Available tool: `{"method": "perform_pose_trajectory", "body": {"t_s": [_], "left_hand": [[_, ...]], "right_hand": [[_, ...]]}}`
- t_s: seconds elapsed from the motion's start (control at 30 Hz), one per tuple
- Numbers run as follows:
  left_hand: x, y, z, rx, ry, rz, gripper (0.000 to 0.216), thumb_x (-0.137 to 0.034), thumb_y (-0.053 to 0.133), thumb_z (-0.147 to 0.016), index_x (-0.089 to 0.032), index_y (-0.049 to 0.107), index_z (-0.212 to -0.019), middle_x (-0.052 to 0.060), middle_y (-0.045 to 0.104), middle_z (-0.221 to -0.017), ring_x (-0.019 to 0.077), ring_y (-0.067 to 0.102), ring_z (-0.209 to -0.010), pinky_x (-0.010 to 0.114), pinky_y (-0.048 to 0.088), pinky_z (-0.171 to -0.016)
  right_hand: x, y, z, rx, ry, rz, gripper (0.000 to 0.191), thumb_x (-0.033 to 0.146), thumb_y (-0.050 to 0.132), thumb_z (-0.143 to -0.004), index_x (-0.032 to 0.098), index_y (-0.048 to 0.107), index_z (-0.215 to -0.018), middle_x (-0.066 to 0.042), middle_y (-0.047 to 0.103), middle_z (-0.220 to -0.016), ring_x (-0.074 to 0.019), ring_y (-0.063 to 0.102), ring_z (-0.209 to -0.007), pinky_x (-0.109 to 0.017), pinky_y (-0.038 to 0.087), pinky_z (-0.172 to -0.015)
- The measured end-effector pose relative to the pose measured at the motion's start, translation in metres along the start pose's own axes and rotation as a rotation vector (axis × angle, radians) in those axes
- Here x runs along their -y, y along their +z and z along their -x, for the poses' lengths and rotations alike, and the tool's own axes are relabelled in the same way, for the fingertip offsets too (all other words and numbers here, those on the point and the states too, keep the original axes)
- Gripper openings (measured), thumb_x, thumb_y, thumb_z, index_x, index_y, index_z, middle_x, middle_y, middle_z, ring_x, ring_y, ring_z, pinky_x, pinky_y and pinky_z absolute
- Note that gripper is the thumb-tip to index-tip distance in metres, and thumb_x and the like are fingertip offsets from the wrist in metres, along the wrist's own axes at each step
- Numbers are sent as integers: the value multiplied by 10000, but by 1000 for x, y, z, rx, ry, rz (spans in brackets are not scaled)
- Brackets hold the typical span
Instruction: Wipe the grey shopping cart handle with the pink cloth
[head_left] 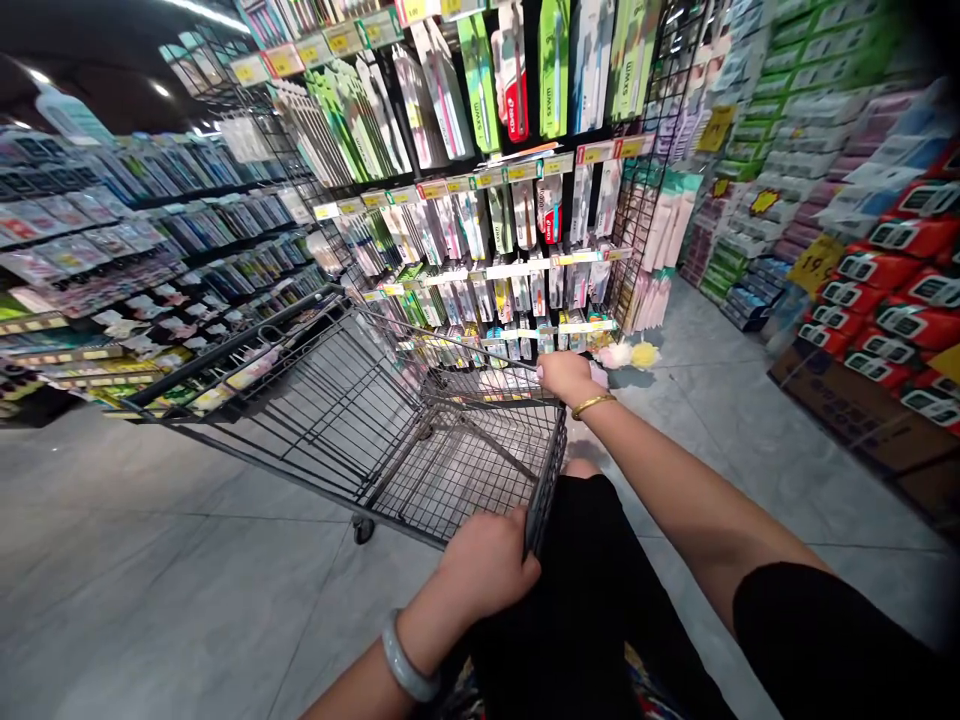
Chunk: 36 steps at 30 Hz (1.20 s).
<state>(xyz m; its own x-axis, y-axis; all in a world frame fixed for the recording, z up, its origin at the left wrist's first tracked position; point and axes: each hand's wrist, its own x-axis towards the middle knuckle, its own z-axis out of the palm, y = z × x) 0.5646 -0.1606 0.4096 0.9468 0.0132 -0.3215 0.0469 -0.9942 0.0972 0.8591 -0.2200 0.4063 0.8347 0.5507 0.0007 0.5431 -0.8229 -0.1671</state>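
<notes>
Two hands' worth of grip on one shopping cart, straight in front of the body and stretching off to the left. Held only at its right-hand end: clamped at the lower corner by the left hand, the closer one to the body, and at the upper corner by the right hand, with fingers folded over the rim. Lying lengthwise from that grip out leftward, toward a thick black handle bar, well apart from both hands. Fitted with a wire basket, tiles showing through the mesh floor. Near the handle bar, a pale printed item; hard to tell whether inside the basket or beyond the wires. Under the near side, a caster wheel on the grey floor. Around the wrists, a grey bangle on the left and a gold bangle on the right. Just past the right hand, a fluffy yellow thing. Beyond the cart, a rack hung with packaged brushes; off to the right, stacked red packs above a cardboard box.
</notes>
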Motion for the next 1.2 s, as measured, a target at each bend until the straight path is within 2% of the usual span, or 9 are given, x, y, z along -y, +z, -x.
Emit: {"method": "perform_pose_trajectory", "body": {"t_s": [0.2, 0.5, 0.63, 0.83, 0.9, 0.97, 1.07, 1.13, 1.2], "left_hand": [[9, 0, 9, 21, 57, 6, 336, -413, 507, -842, -224, 585, -1109, 77, 718, -879, 267, 691, -787, 349, 531, -702], [20, -2, 20, -15, 121, -59, 317, -438, 516, -832, -238, 588, -1068, 47, 703, -808, 256, 679, -730, 332, 512, -651], [28, -3, 26, -5, 148, -54, 276, -436, 537, -823, -245, 600, -1013, 27, 694, -785, 229, 668, -709, 308, 495, -649], [47, -10, 41, 36, 189, 14, 244, -393, 577, -788, -249, 636, -976, -7, 667, -729, 189, 641, -665, 267, 456, -613], [54, -9, 48, 60, 197, 39, 295, -380, 577, -781, -259, 655, -1039, -10, 675, -741, 188, 644, -672, 267, 456, -619], [55, -6, 53, 80, 169, 57, 485, -357, 576, -775, -270, 609, -1251, -2, 696, -785, 200, 661, -709, 271, 468, -643], [44, 3, 53, 41, 38, 59, 754, -329, 525, -823, -222, 319, -1540, 42, 728, -879, 233, 690, -790, 301, 494, -691], [30, 10, 46, -28, -54, 67, 734, -343, 458, -897, -178, 226, -1573, 79, 739, -927, 251, 704, -849, 324, 508, -728], [18, 17, 37, -69, -118, 75, 643, -344, 403, -952, -154, 267, -1552, 103, 744, -938, 260, 714, -874, 340, 517, -741]], "right_hand": [[-6, 6, 16, -21, -3, 38, 280, 199, 546, -859, 202, 696, -1095, -158, 716, -1075, -277, 661, -995, -348, 473, -811], [-15, 15, 34, -98, 7, 75, 245, 286, 572, -856, 195, 697, -1047, -139, 719, -1016, -275, 673, -944, -335, 483, -766], [-13, 19, 45, -133, -2, 94, 258, 293, 575, -872, 176, 681, -1076, -153, 707, -1031, -281, 658, -962, -343, 475, -774], [-10, 23, 67, -193, -3, 50, 186, 271, 577, -866, 184, 666, -1004, -126, 701, -1005, -271, 640, -939, -328, 448, -730], [-6, 23, 76, -214, -3, 22, 168, 271, 573, -869, 191, 661, -989, -118, 698, -996, -267, 633, -922, -327, 437, -713], [1, 24, 87, -249, -13, 13, 156, 251, 579, -865, 189, 658, -984, -121, 692, -981, -270, 619, -913, -334, 427, -712], [14, 26, 107, -340, -80, 25, 150, 184, 595, -845, 184, 661, -979, -132, 678, -987, -283, 585, -952, -361, 419, -761], [19, 31, 119, -391, -168, -22, 173, 167, 615, -830, 201, 669, -991, -116, 675, -1022, -285, 563, -990, -377, 419, -809], [17, 37, 128, -412, -272, -133, 198, 192, 635, -832, 227, 672, -1024, -81, 678, -1065, -269, 555, -1013, -379, 424, -861]]}}
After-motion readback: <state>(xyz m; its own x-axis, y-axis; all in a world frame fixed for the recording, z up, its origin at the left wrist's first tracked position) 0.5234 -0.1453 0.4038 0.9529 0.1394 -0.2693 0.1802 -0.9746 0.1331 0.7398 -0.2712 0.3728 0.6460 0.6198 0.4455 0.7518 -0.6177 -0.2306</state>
